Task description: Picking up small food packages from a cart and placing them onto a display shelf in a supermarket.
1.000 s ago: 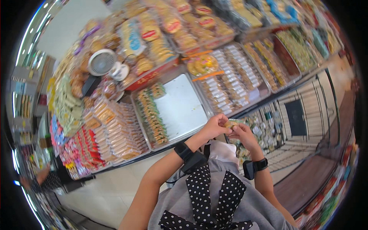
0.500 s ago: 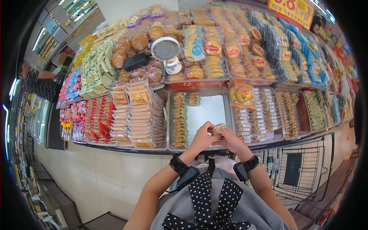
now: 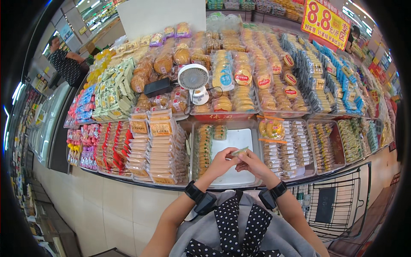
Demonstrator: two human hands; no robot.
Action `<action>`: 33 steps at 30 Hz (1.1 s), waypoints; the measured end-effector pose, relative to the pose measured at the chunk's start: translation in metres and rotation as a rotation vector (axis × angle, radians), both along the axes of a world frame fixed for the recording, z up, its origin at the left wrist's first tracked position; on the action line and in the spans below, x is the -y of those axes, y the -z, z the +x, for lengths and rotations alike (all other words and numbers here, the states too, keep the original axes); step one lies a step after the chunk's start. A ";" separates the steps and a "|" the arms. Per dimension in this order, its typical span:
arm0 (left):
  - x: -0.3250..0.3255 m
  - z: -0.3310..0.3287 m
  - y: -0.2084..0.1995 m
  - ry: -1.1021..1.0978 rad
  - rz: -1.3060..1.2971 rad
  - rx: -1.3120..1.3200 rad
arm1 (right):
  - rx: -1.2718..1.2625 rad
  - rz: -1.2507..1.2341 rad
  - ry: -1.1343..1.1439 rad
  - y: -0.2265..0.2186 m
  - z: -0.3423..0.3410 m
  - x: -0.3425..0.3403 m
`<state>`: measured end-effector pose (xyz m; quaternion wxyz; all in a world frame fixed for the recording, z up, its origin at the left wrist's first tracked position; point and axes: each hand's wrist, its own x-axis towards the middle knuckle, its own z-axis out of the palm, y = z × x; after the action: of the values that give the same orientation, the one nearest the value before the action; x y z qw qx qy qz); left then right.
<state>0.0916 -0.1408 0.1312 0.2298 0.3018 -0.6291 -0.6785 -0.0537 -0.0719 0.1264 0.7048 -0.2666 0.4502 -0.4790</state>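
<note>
A small wrapped snack packet (image 3: 240, 151) with a greenish wrapper is pinched between my left hand (image 3: 223, 161) and my right hand (image 3: 253, 163). Both hands are closed on it, fingertips together, above a clear plastic bin (image 3: 233, 184) with a white bottom. Along that bin's left side runs a row of similar wrapped snacks (image 3: 204, 147), with one more short stack (image 3: 219, 132) beside its far end. What the packet contains is partly covered by my fingers.
Tall stacks of orange-labelled packets (image 3: 161, 147) stand left of the bin; white-wrapped rows (image 3: 295, 143) fill the bin at right. Behind are a small white fan (image 3: 193, 79), a black box (image 3: 157, 87) and bagged biscuits (image 3: 243, 77). A wire cart (image 3: 338, 201) stands at lower right; a person (image 3: 66, 62) is far left.
The view has tilted upward, so the display sits lower in the picture. My hands stay together on the packet, which now shows more plainly above the fingertips.
</note>
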 end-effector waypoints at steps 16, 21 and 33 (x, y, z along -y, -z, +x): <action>0.072 0.006 0.048 -0.144 -0.575 0.477 | -0.687 -0.161 -0.028 0.101 -0.022 0.071; 0.092 -0.004 0.074 0.003 -1.130 0.677 | -0.745 -0.124 -0.120 0.125 -0.020 0.102; 0.103 -0.014 0.098 0.027 -1.346 0.805 | -0.681 -0.118 0.067 0.157 -0.012 0.120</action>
<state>0.0773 -0.2440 0.0329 0.1091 0.3126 -0.9436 0.0076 -0.0656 -0.1918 -0.0306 0.4816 -0.4367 0.6394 -0.4107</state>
